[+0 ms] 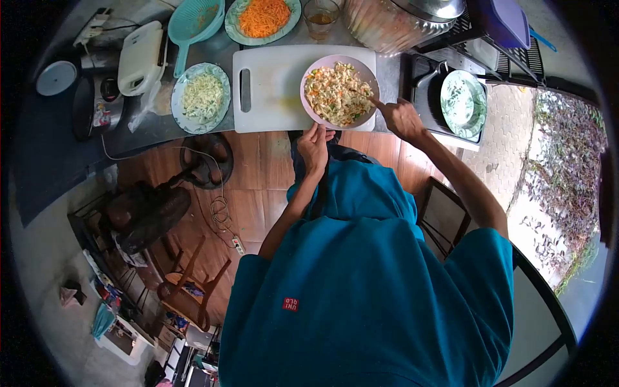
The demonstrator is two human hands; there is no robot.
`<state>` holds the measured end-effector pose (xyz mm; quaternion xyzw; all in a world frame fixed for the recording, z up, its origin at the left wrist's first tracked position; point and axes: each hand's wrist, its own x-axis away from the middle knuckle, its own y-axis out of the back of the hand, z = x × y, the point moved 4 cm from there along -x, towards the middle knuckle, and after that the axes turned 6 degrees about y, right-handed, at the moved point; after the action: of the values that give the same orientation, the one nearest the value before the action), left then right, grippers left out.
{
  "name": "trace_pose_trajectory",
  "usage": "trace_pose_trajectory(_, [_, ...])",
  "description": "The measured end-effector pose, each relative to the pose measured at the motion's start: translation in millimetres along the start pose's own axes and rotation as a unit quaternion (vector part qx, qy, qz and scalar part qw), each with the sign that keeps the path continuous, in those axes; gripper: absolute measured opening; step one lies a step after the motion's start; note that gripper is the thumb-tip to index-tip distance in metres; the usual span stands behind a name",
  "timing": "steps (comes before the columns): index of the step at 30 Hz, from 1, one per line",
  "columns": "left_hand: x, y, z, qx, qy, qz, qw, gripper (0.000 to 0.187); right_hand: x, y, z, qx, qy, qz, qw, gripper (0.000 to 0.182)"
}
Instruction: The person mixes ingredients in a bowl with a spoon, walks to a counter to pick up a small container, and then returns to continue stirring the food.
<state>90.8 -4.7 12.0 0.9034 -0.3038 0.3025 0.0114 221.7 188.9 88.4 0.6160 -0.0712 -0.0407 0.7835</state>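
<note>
Bowl (340, 93) of mixed chopped food, one, sits on white cutting board (271, 87) on surface (161, 126). Left hand (314, 147) pinches bowl's near rim. Right hand (400, 117) closed around thin utensil, tip in food. Plates: three — shredded carrot (263, 18), pale shreds (202, 97), one green-patterned plate (462, 103) at right. One teal colander (192, 22), one glass (320, 16).
</note>
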Motion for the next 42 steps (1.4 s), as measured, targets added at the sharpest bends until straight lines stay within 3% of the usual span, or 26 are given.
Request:
trace_pose_trajectory(4, [-1.5, -4.9, -3.3, 0.073, 0.023, -0.025, 0.997, 0.036, -6.1, 23.6, -6.5, -0.018, -0.021, -0.053, 0.998, 0.039])
trace_pose_trajectory(8, [-13.4, -5.6, -9.6, 0.075, -0.02, -0.074, 0.994, 0.035, -22.4, 66.4, -11.2, -0.086, -0.055, -0.098, 0.99, 0.03])
trace_pose_trajectory(10, [-18.8, -2.7, -20.9, -0.024, -0.054, -0.098, 0.993, 0.033, -40.5, 69.6, -13.6, -0.086, -0.062, -0.098, 0.99, 0.027])
trace_pose_trajectory(12, [-22.3, 1.4, -26.6, -0.038, -0.029, -0.099, 0.994, 0.031, -59.1, 61.2, -22.8, -0.074, -0.073, -0.073, 0.992, 0.025])
trace_pose_trajectory(13, [-28.4, 4.2, -28.3, -0.068, -0.057, -0.094, 0.992, 0.031, -66.4, 50.5, -28.0, -0.031, -0.008, -0.126, 0.991, 0.024])
trace_pose_trajectory(14, [-35.7, 6.8, -30.7, -0.096, -0.085, -0.089, 0.988, 0.031, -69.5, 38.2, -40.3, -0.032, -0.009, -0.126, 0.991, 0.024])
trace_pose_trajectory(16, [-48.6, 16.7, -35.0, -0.116, -0.088, -0.083, 0.986, 0.03, -82.2, 37.1, -38.6, -0.169, 0.008, -0.095, 0.981, 0.028])
trace_pose_trajectory(18, [-58.9, 21.5, -49.7, -0.191, -0.142, -0.065, 0.969, 0.027, -80.8, 44.7, -32.8, -0.168, 0.017, -0.063, 0.984, 0.028])
trace_pose_trajectory(21, [-81.4, 34.2, -49.2, -0.234, -0.164, -0.056, 0.957, 0.027, -67.1, 52.6, -21.1, -0.114, 0.043, -0.03, 0.992, 0.03])
trace_pose_trajectory(24, [-80.1, 29.8, -73.3, -0.276, -0.159, -0.032, 0.947, 0.029, -35.1, 34.0, -15.5, 0.063, 0.087, 0.012, 0.994, 0.041])
trace_pose_trajectory(28, [-93.8, 27.5, -79.1, -0.291, -0.168, 0.021, 0.942, 0.028, -13.3, 15.4, -2.4, 0.062, 0.052, 0.02, 0.996, 0.045])
trace_pose_trajectory(30, [-96.6, 22.9, -85.3, -0.318, -0.185, 0.041, 0.929, 0.026, -12.5, 17.5, -6.7, 0.034, 0.029, -0.037, 0.998, 0.045])
trace_pose_trajectory(34, [-92.0, 22.7, -85.2, -0.318, -0.171, 0.044, 0.932, 0.029, -17.2, 53.7, -3.2, -0.053, -0.018, -0.057, 0.997, 0.046])
trace_pose_trajectory(36, [-80.9, 29.6, -69.7, -0.169, -0.188, -0.018, 0.967, 0.037, -12.0, 58.6, 5.7, -0.043, -0.026, -0.03, 0.998, 0.046])
trace_pose_trajectory(37, [-69.1, 27.8, -66.1, -0.171, -0.19, -0.014, 0.967, 0.037, -7.8, 57.4, 12.3, 0.008, -0.002, -0.015, 1.0, 0.047])
trace_pose_trajectory(39, [-40.1, 37.7, -44.0, -0.083, -0.03, -0.041, 0.995, 0.046, -0.1, 42.7, 21.7, 0.054, 0.017, 0.026, 0.998, 0.051])
trace_pose_trajectory(42, [-14.0, 27.9, -11.8, -0.008, 0.046, 0.069, 0.997, 0.045, 3.1, 11.4, 20.6, 0.042, -0.024, 0.035, 0.998, 0.049])
